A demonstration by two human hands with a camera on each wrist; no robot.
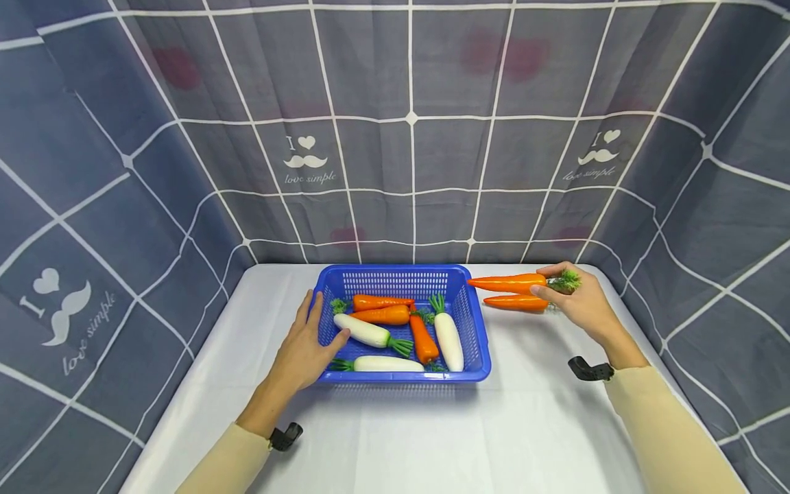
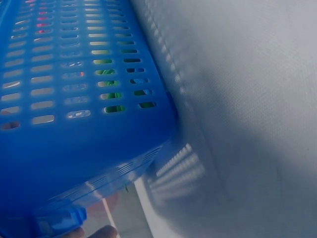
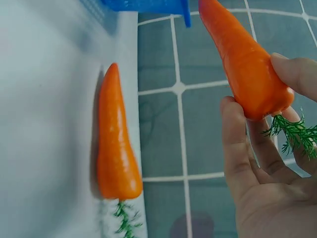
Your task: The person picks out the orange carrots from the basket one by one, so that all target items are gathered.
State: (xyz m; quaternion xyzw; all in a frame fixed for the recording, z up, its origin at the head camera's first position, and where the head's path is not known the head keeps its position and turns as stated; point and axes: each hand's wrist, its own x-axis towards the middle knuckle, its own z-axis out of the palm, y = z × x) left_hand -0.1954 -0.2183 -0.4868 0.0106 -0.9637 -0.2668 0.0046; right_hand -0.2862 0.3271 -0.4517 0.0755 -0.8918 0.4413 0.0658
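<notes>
In the head view my right hand [image 1: 580, 296] pinches an orange carrot [image 1: 509, 283] near its leafy top, the tip pointing left to the basket's right rim. The right wrist view has that carrot [image 3: 252, 69] between thumb and fingers, with green fronds below. A second carrot [image 1: 515, 302] lies on the white table beside the basket, just under the held one. My left hand [image 1: 302, 353] rests at the left side of the blue basket [image 1: 484, 357], fingers spread and fairly straight, thumb reaching over the rim. Its fingertips [image 2: 104, 232] barely show in the left wrist view.
Inside the basket lie several orange carrots [image 1: 382, 315] and white radishes [image 1: 448, 342] with green tops. The basket stands on a white-covered table [image 1: 407, 439]. A grey checked curtain [image 1: 376, 158] encloses the back and both sides.
</notes>
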